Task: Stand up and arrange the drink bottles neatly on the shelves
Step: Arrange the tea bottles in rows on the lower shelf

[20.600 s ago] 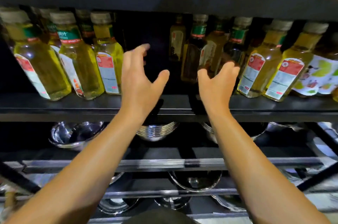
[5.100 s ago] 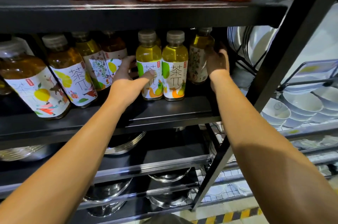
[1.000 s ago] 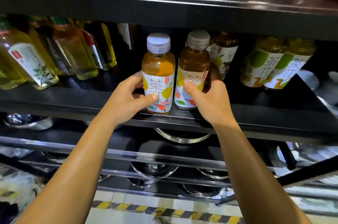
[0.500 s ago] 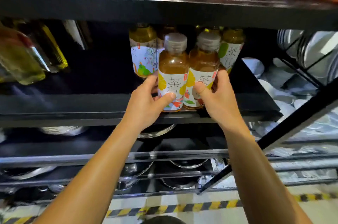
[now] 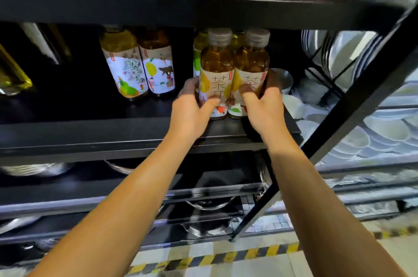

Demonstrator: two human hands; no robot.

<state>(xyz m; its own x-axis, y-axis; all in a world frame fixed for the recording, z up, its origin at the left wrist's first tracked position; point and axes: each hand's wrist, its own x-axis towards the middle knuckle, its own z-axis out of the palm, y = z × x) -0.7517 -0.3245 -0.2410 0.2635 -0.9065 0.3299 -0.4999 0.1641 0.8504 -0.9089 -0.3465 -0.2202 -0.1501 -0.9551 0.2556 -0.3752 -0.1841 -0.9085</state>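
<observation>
Up by the shelf's (image 5: 126,138) right edge, left hand (image 5: 189,113) and right hand (image 5: 264,109) each grip a "茶"-labelled amber bottle (image 5: 216,66), second bottle (image 5: 253,61) touching.

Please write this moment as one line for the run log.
left hand: holds left tea bottle | right hand: holds right tea bottle | bottles: upright, side by side, middle shelf

Head camera faces the shelf (image 5: 126,138) closely, angled slightly downward.
</observation>
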